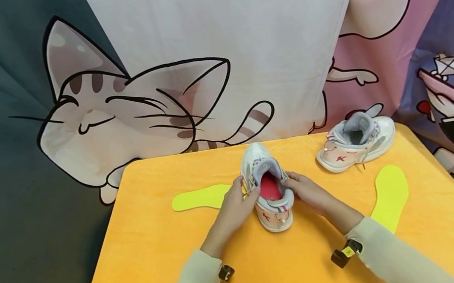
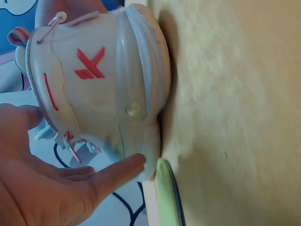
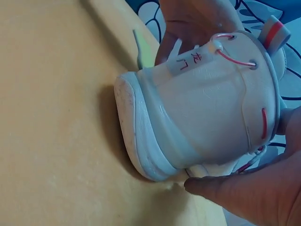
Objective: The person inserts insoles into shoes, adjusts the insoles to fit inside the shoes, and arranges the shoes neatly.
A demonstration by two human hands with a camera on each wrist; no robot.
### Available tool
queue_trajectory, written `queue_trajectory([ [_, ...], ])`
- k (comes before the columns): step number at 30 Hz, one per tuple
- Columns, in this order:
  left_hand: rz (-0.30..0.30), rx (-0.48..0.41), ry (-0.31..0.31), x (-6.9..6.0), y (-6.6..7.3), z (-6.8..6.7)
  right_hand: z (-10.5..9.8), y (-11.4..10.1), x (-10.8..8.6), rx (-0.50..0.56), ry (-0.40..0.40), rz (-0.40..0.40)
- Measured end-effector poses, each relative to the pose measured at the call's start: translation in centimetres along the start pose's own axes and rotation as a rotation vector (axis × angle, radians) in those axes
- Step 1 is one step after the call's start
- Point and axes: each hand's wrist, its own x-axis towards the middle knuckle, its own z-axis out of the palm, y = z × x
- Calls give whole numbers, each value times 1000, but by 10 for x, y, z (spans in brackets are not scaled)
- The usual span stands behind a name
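Observation:
A white sneaker [image 1: 277,219] with a grey collar stands on the yellow table, its toe pointing away and its heel towards me. A red inner sole [image 1: 269,187] shows through its opening. My left hand [image 1: 236,204] holds the sneaker's left side, thumb at the collar and fingers along the outside. On the opposite side my right hand [image 1: 309,193] holds it likewise. Red marks decorate the heel [image 2: 94,70] in the left wrist view, and the right wrist view shows a cord with a toggle [image 3: 216,45]. A yellow-green insole [image 1: 198,198] lies partly behind the left hand.
The matching sneaker [image 1: 355,140] stands at the table's back right. In front of it lies another yellow-green insole [image 1: 392,189], partly covered by the right sleeve. A printed cloth with a cartoon cat [image 1: 115,120] hangs behind the yellow table [image 1: 147,255].

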Motion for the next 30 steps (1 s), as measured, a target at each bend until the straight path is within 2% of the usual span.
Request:
queue_trajectory([
  [3, -15, -34, -32, 4, 3, 3, 3, 1, 1, 31, -15, -11],
  [7, -4, -24, -28, 7, 7, 4, 7, -1, 1, 35, -11, -22],
  [11, -8, -14, -41, 8, 11, 3, 12, -2, -2, 28, 17, -14],
  [18, -40, -6, -54, 5, 18, -2, 20, -4, -12, -13, 20, -22],
  [30, -6, 28, -99, 3, 12, -6, 24, 2, -17, -54, 35, -35],
])
